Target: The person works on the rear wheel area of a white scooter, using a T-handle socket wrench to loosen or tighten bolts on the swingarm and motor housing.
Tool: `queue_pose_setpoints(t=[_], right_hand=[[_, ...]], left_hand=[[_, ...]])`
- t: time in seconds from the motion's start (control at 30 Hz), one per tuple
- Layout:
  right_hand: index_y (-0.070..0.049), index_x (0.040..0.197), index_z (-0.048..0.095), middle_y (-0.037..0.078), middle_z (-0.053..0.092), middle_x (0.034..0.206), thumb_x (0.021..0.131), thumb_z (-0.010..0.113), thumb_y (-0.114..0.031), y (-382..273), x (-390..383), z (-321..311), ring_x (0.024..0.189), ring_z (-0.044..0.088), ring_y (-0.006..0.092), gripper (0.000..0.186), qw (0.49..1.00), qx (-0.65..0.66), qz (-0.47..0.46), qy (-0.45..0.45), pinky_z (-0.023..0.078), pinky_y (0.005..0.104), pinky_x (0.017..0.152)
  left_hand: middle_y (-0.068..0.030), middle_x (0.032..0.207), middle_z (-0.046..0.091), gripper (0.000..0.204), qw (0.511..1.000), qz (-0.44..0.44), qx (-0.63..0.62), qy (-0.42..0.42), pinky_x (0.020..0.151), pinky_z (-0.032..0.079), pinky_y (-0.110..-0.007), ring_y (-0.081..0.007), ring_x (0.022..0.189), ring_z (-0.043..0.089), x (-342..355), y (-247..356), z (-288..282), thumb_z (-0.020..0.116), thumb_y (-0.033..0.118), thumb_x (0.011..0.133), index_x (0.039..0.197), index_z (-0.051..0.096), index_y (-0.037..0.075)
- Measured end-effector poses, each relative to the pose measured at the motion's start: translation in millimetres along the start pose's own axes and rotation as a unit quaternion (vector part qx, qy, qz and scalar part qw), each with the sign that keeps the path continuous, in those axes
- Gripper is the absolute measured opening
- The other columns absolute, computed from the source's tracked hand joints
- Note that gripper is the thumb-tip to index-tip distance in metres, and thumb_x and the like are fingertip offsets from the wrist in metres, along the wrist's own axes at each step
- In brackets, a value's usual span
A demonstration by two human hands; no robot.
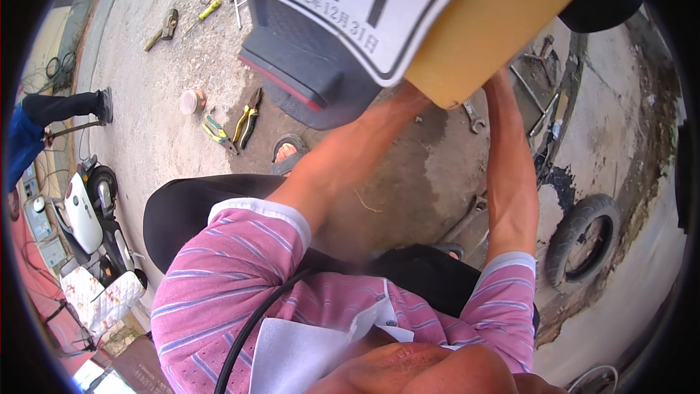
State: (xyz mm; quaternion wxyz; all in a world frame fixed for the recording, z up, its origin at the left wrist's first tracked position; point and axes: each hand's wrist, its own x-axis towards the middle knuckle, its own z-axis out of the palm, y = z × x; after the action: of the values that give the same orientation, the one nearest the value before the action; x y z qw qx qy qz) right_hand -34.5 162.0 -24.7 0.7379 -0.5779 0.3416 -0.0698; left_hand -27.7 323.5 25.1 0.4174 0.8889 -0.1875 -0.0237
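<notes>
A white number plate [364,22] and a yellow box-like panel [503,22] of a vehicle hang over the top of the view. Below the plate is a dark plastic mudguard [321,76] with a red reflector [281,84]. Both my arms reach forward under the yellow panel. My left forearm [350,149] passes beside the mudguard, and its hand is hidden behind the plate and panel. At the panel's right edge, the base of my right hand [499,86] shows, its fingers out of sight. Whatever either hand touches cannot be seen. A wrench [475,118] lies near my right wrist.
Yellow-black pliers [248,118], green-handled pliers [219,133], a small tub [192,101], a hammer [163,29] and a screwdriver [205,14] lie on the ground at left. A tyre [583,241] rests at right. A white scooter [86,219] and another person's leg [65,111] are far left.
</notes>
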Motion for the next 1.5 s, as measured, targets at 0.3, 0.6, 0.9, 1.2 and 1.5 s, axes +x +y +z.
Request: queue_pose_setpoints(t=[0.3,0.6,0.9,1.2,1.5], right_hand=[[-0.001,0.114,0.068,-0.003,0.053,0.072,0.097,0.059,-0.022,-36,-18,-11,0.064,0.045,0.0064,0.028,0.987,-0.035,0.045,-0.152,0.032,0.0214,0.051],[-0.001,0.113,0.069,-0.003,0.053,0.074,0.097,0.061,-0.024,-35,-25,-15,0.066,0.045,0.0069,0.029,0.988,-0.060,0.014,-0.145,0.034,0.0232,0.057],[-0.005,0.111,0.071,-0.003,0.058,0.081,0.097,0.063,-0.028,-34,-33,-16,0.072,0.049,0.0087,0.028,0.991,-0.054,0.005,-0.121,0.038,0.0251,0.064],[-0.010,0.097,0.070,-0.004,0.061,0.079,0.097,0.064,-0.035,-51,-41,-25,0.072,0.052,0.0088,0.025,0.967,-0.168,0.065,-0.183,0.039,0.0261,0.065],[0.001,0.099,0.069,0.002,0.057,0.065,0.096,0.066,-0.030,-21,-21,-7,0.049,0.049,0.0125,0.031,0.999,-0.027,0.007,-0.023,0.037,0.0302,0.045]], left_hand=[[-0.0123,0.092,0.070,0.038,0.996,-0.053,-0.070,0.032,0.083,0.054,-0.039,-0.0289,0.088,0.069,-8,-3,10,0.074,0.030,0.079,0.106,0.066,0.004],[-0.0062,0.090,0.065,0.028,0.825,-0.300,-0.466,-0.109,0.057,0.049,-0.030,-0.0143,0.068,0.059,-23,10,26,0.062,0.026,0.097,0.112,0.060,0.003],[-0.0036,0.078,0.064,0.017,0.720,-0.335,-0.594,-0.127,0.056,0.047,-0.029,-0.0134,0.062,0.058,-3,5,39,0.052,0.021,0.103,0.100,0.062,0.007],[-0.0038,0.080,0.062,0.015,0.642,-0.314,-0.679,-0.168,0.057,0.046,-0.028,-0.0135,0.061,0.054,3,-6,42,0.056,0.022,0.102,0.098,0.062,0.008],[-0.0020,0.075,0.056,0.016,0.623,-0.298,-0.701,-0.177,0.060,0.045,-0.034,-0.0161,0.062,0.050,0,-5,59,0.055,0.019,0.102,0.090,0.059,0.009]])
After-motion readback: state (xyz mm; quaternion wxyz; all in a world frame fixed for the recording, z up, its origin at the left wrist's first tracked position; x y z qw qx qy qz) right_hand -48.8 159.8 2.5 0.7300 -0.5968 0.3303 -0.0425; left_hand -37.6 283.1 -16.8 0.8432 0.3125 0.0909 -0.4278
